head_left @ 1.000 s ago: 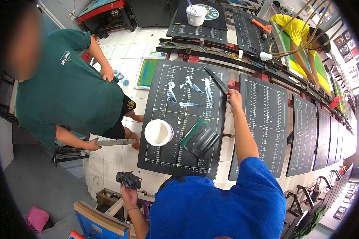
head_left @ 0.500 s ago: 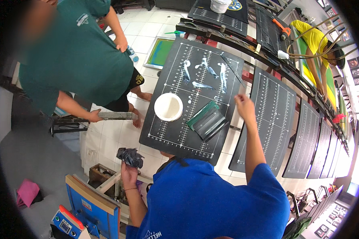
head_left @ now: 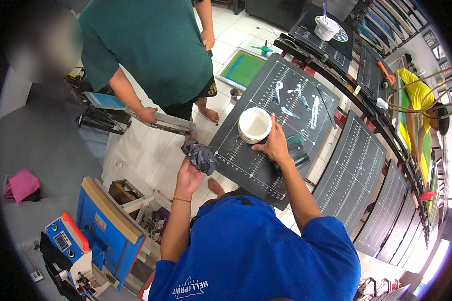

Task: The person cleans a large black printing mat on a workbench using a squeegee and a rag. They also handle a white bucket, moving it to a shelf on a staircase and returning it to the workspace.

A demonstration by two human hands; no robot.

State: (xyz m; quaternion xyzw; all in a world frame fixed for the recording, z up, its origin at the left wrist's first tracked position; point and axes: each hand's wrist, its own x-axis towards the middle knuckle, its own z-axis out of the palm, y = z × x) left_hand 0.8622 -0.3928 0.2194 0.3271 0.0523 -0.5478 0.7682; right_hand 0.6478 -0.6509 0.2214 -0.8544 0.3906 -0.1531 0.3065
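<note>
My left hand [head_left: 189, 179] holds up a crumpled dark grey plastic bundle [head_left: 200, 156], just off the near left edge of the black platen [head_left: 243, 159]. My right hand [head_left: 277, 144] is wrapped round the right side of a round white tub [head_left: 255, 123] with pale contents, thumb in front and fingers behind. Partly hidden by that hand and forearm, a green and black wide-bladed tool [head_left: 300, 156] lies on the platen. White and bluish smears [head_left: 314, 113] mark its far part, with a thin dark rod [head_left: 326, 107] beside them.
A co-worker in a green shirt [head_left: 150, 50] stands at the left, holding a grey-edged frame [head_left: 173, 122]. A green screen [head_left: 243, 68] lies beyond the platen. More platens [head_left: 349, 163] line the right, where another person in yellow [head_left: 414, 90] bends over. A blue press [head_left: 108, 226] stands at lower left.
My right hand has come left from the platen's right edge and taken hold of the white tub. My left hand, with the plastic bundle, has moved up toward the platen. The view has shifted.
</note>
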